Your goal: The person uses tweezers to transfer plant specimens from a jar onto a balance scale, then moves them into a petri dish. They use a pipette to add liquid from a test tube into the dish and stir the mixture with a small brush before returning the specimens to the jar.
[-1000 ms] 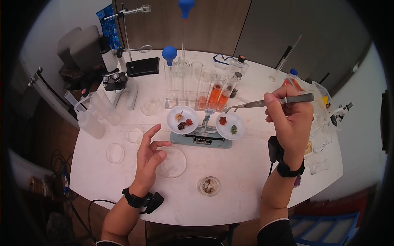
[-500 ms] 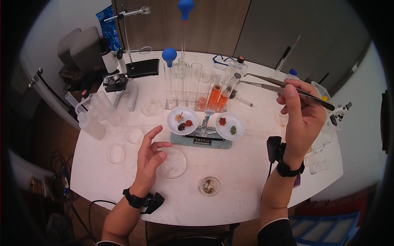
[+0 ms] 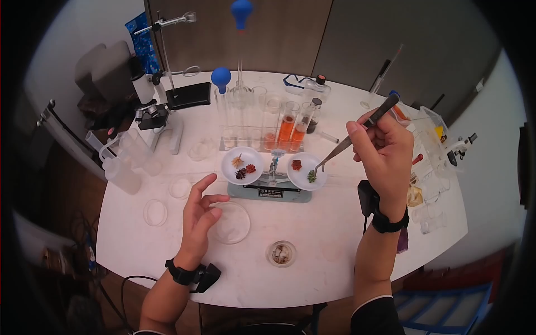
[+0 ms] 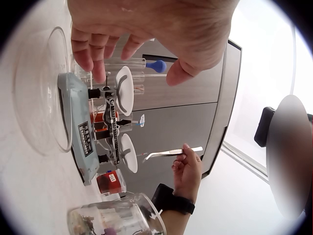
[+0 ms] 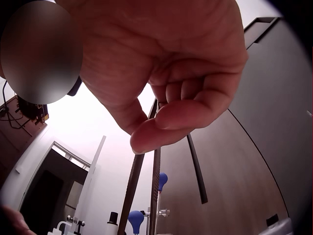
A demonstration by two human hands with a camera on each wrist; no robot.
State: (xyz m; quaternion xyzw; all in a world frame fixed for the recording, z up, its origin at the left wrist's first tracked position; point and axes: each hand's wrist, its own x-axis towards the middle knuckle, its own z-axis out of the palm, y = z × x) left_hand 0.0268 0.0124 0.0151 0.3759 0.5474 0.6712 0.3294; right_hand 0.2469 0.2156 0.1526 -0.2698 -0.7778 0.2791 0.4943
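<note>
My right hand [image 3: 388, 159] pinches curved-tip tweezers [image 3: 338, 148] between thumb and fingers. Their bent tips point down right at a small pile of green bits [image 3: 311, 177] on the right pan [image 3: 298, 179] of a balance scale [image 3: 240, 192]. A red-brown pile [image 3: 296, 165] shares that pan. On the left pan [image 3: 252, 156] lie pale, dark and red piles. My left hand [image 3: 196, 223] hangs with fingers loosely bent and holds nothing, beside a clear petri dish [image 3: 237, 226] in front of the scale. The left wrist view shows the tweezers [image 4: 171, 153] raised beyond the pans.
Behind the scale stands a rack of test tubes, two with orange liquid [image 3: 286, 129]. A microscope [image 3: 146, 89] and plastic wash bottle [image 3: 123, 176] are at the left. A small glass jar [image 3: 281, 254] with brownish-white pieces sits near the front. Beakers [image 3: 432, 220] line the right edge.
The tweezers turned up and away toward the back right, then came down left, their tips now at the green pile. My left hand has barely moved. The head view has shifted slightly.
</note>
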